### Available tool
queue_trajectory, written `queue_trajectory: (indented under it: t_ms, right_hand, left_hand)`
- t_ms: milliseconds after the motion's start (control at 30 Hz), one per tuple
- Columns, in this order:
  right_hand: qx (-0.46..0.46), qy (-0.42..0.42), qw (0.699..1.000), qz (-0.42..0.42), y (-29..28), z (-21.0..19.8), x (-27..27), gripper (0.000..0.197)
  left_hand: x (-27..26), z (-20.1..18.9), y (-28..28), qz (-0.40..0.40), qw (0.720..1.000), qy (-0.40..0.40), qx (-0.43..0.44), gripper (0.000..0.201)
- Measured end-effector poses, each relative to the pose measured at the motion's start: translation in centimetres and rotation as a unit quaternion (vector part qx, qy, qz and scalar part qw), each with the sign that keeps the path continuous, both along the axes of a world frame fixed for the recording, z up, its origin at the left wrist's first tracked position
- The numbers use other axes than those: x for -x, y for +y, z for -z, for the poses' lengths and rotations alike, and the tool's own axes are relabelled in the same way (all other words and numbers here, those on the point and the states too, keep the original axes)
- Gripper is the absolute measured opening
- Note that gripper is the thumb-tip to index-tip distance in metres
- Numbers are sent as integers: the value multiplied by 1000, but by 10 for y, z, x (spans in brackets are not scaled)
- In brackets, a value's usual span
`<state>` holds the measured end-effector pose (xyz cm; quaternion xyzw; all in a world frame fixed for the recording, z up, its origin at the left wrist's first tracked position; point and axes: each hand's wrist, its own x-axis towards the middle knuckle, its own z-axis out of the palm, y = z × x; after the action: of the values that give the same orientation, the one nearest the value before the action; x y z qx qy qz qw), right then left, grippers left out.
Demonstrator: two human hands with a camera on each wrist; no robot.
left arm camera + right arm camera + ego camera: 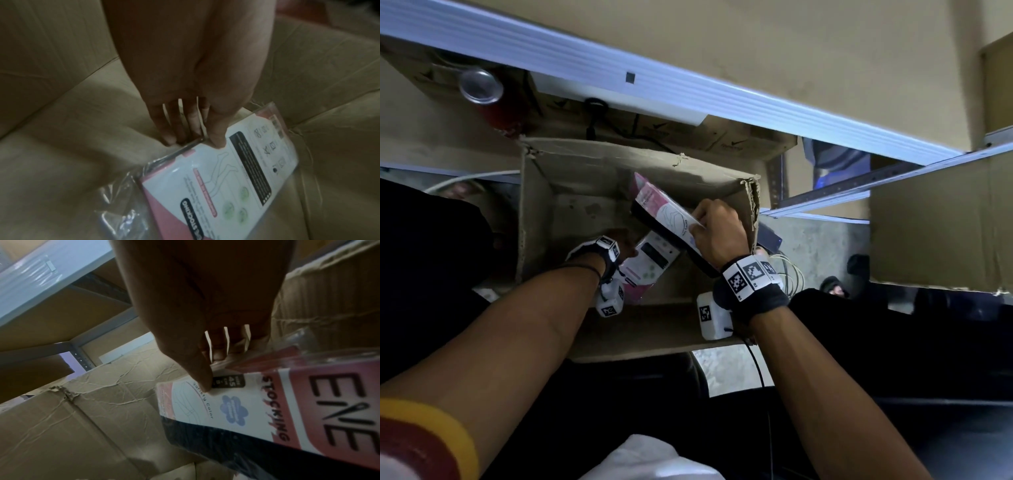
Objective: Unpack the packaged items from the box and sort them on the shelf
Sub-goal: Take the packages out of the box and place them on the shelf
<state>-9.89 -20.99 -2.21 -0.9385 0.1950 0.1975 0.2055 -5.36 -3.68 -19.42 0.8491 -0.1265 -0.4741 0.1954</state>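
Observation:
An open cardboard box [571,219] stands on the floor before me, below the shelf. Down in it, my left hand [625,241] pinches the upper edge of a pink-and-white stocking packet [650,262] in clear plastic; thumb on its printed face [236,181], fingers [174,129] behind. My right hand [717,228] grips a second stocking packet [664,209], pink and white with a dark lower part, raised and tilted near the box's right wall. In the right wrist view the thumb [197,369] presses the front of this packet [287,410], fingers behind it.
A grey metal shelf rail [688,96] runs across above the box. Cardboard boxes [722,140] and a red can [482,89] sit on the shelf level behind. Another large carton [941,222] stands at the right. Cables [787,274] lie on the concrete floor beside the box.

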Motion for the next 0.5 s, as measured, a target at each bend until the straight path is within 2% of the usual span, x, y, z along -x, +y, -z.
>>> queue_trajectory:
  t_ms: [133, 233, 367, 500]
  right_hand:
    - [1, -1, 1000, -2, 0, -2, 3, 10]
    - [6, -5, 1000, 2, 0, 0, 6, 9]
    - [19, -12, 1000, -5, 2, 3, 9, 10]
    - [39, -23, 999, -20, 5, 4, 10, 13]
  left_hand:
    - [3, 1, -4, -1, 1000, 11, 5, 59]
    - [3, -3, -4, -25, 1000, -12, 7, 57]
    - [0, -22, -2, -55, 998, 11, 19, 60]
    - [1, -47, 9, -58, 998, -17, 24, 60]
